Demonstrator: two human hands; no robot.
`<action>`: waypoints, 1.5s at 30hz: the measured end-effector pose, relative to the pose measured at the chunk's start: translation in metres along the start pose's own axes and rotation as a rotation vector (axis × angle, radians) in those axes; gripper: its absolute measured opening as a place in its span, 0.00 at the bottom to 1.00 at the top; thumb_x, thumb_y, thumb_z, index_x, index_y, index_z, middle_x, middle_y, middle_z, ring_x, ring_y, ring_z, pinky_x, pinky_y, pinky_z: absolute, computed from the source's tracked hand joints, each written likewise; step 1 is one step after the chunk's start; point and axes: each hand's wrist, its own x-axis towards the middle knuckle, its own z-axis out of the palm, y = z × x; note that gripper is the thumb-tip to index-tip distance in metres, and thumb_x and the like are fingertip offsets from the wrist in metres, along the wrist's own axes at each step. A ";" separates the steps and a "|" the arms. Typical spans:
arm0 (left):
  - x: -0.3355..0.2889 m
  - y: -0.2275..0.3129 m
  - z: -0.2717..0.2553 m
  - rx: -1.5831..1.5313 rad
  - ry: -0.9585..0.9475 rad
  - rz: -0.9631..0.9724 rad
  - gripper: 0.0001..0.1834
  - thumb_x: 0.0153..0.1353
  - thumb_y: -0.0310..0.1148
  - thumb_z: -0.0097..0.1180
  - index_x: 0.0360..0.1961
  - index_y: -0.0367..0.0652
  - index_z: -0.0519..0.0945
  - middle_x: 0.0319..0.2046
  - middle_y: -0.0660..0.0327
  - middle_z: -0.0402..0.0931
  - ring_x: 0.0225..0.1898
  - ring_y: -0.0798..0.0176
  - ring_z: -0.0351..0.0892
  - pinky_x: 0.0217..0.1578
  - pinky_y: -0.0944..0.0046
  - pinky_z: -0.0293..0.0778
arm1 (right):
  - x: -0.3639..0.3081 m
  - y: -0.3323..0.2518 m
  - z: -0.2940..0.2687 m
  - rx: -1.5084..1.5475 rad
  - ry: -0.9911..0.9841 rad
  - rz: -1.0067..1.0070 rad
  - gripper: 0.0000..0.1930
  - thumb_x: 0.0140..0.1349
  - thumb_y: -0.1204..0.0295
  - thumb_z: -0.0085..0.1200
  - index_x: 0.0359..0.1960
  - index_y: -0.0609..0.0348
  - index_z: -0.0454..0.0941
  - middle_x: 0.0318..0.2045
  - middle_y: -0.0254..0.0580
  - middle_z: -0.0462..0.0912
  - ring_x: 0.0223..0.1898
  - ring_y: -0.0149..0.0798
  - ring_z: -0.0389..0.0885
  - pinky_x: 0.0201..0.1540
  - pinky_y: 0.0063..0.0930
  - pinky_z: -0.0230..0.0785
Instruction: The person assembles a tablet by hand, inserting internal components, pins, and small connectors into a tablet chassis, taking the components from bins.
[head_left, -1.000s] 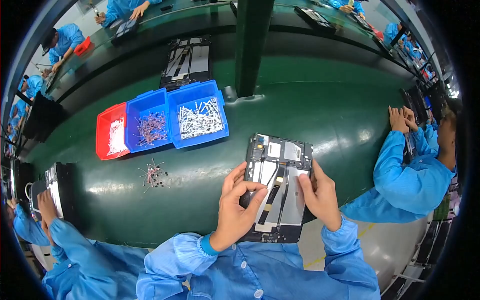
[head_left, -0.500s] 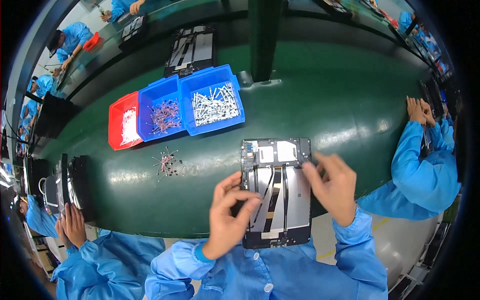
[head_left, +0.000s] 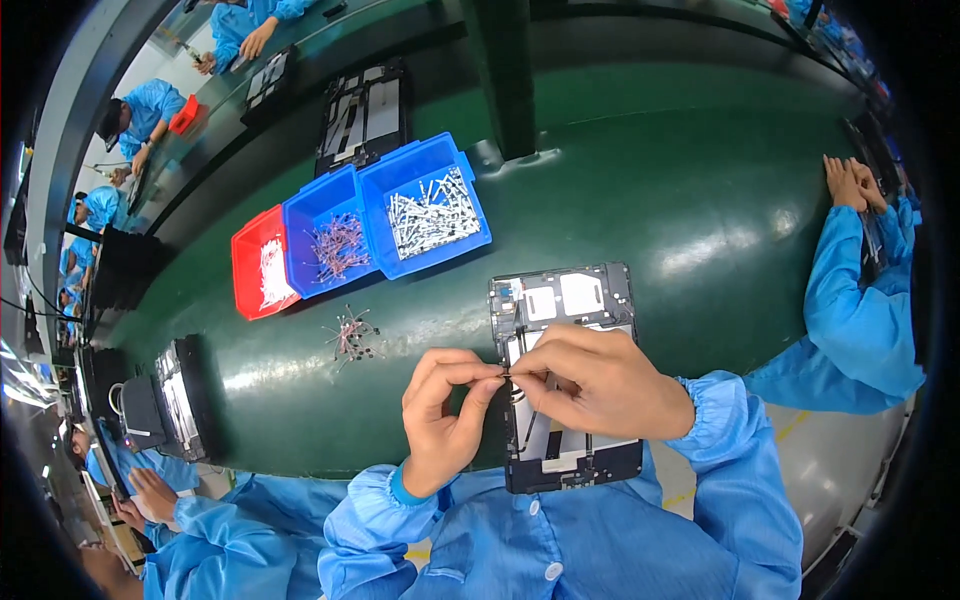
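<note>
An opened tablet (head_left: 625,345) with black frame, silver inner plates and dark ribbon cables lies at the table's near edge, in front of my chest. Over its left side, the fingertips of both hands meet in a pinch. My left hand (head_left: 440,410) is closed, thumb against forefinger, around a tiny dark piece too small to name. My right hand (head_left: 605,385) reaches across the tablet and pinches at the same spot, covering the tablet's middle. Left of the tablet, a loose pile of small wired parts (head_left: 355,338) with reddish leads rests on the green table.
A red bin (head_left: 243,262) of white strips, a blue bin (head_left: 300,200) of wired parts and another blue bin (head_left: 482,222) of white-and-black strips stand beyond the pile. Another opened tablet (head_left: 383,110) lies behind them, near a green post (head_left: 502,90). Co-workers sit at both sides.
My right hand has moved left across the tablet, and its fingertips now meet my left hand's. The left thumb and forefinger have closed. The view has shifted slightly.
</note>
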 end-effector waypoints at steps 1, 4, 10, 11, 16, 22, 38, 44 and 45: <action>0.001 -0.001 0.001 0.069 0.021 0.043 0.07 0.54 0.18 0.65 0.35 0.35 0.83 0.35 0.56 0.78 0.37 0.62 0.77 0.38 0.67 0.73 | 0.001 0.001 0.001 0.001 0.000 0.001 0.06 0.56 0.79 0.64 0.35 0.62 0.81 0.26 0.36 0.78 0.18 0.27 0.75 0.20 0.22 0.68; -0.001 -0.002 0.002 0.118 0.048 0.067 0.08 0.53 0.18 0.66 0.36 0.36 0.83 0.34 0.56 0.77 0.36 0.61 0.77 0.37 0.66 0.73 | 0.001 0.004 0.003 -0.015 0.016 -0.025 0.07 0.54 0.80 0.64 0.33 0.61 0.80 0.25 0.35 0.77 0.18 0.27 0.75 0.19 0.23 0.67; 0.010 -0.005 -0.006 0.196 -0.070 0.024 0.17 0.54 0.20 0.67 0.46 0.35 0.82 0.37 0.57 0.76 0.34 0.66 0.76 0.34 0.68 0.74 | 0.006 0.014 0.001 -0.074 0.005 -0.029 0.07 0.52 0.80 0.64 0.33 0.61 0.79 0.25 0.39 0.77 0.20 0.33 0.78 0.21 0.25 0.70; 0.012 -0.006 -0.008 0.199 -0.070 0.015 0.17 0.54 0.20 0.67 0.46 0.35 0.82 0.37 0.57 0.76 0.34 0.66 0.76 0.34 0.68 0.74 | 0.007 0.018 0.001 -0.068 0.002 -0.024 0.07 0.52 0.80 0.64 0.33 0.61 0.79 0.25 0.39 0.77 0.20 0.33 0.78 0.21 0.25 0.70; 0.027 -0.010 -0.019 -0.166 -0.233 -0.662 0.21 0.64 0.27 0.62 0.55 0.31 0.73 0.38 0.60 0.77 0.30 0.75 0.75 0.28 0.76 0.71 | 0.010 0.040 0.008 -0.152 -0.034 0.028 0.05 0.54 0.79 0.61 0.32 0.61 0.80 0.26 0.40 0.77 0.23 0.38 0.79 0.26 0.30 0.73; 0.037 -0.017 -0.015 -0.237 -0.229 -0.783 0.08 0.66 0.29 0.60 0.40 0.34 0.77 0.19 0.65 0.75 0.17 0.75 0.73 0.17 0.75 0.67 | 0.009 0.045 0.013 -0.288 -0.103 -0.002 0.05 0.55 0.76 0.61 0.32 0.59 0.79 0.27 0.37 0.75 0.24 0.40 0.80 0.24 0.32 0.73; 0.045 -0.015 -0.012 -0.141 -0.259 -0.790 0.08 0.65 0.28 0.62 0.37 0.34 0.78 0.19 0.64 0.76 0.18 0.76 0.73 0.16 0.75 0.67 | 0.007 0.051 0.015 -0.317 -0.072 -0.068 0.06 0.54 0.75 0.63 0.30 0.58 0.77 0.26 0.35 0.73 0.22 0.37 0.78 0.21 0.30 0.72; 0.041 -0.013 -0.009 -0.130 -0.220 -0.763 0.07 0.65 0.27 0.60 0.38 0.33 0.77 0.20 0.63 0.77 0.18 0.75 0.73 0.16 0.75 0.68 | 0.007 0.052 0.017 -0.319 -0.049 -0.072 0.06 0.54 0.75 0.63 0.30 0.58 0.76 0.25 0.35 0.72 0.21 0.38 0.77 0.21 0.30 0.71; 0.041 -0.013 -0.008 -0.123 -0.218 -0.754 0.07 0.65 0.27 0.60 0.38 0.33 0.77 0.20 0.63 0.78 0.18 0.75 0.74 0.16 0.75 0.68 | 0.007 0.053 0.017 -0.318 -0.048 -0.072 0.06 0.54 0.75 0.63 0.30 0.58 0.76 0.25 0.35 0.72 0.21 0.38 0.77 0.21 0.30 0.71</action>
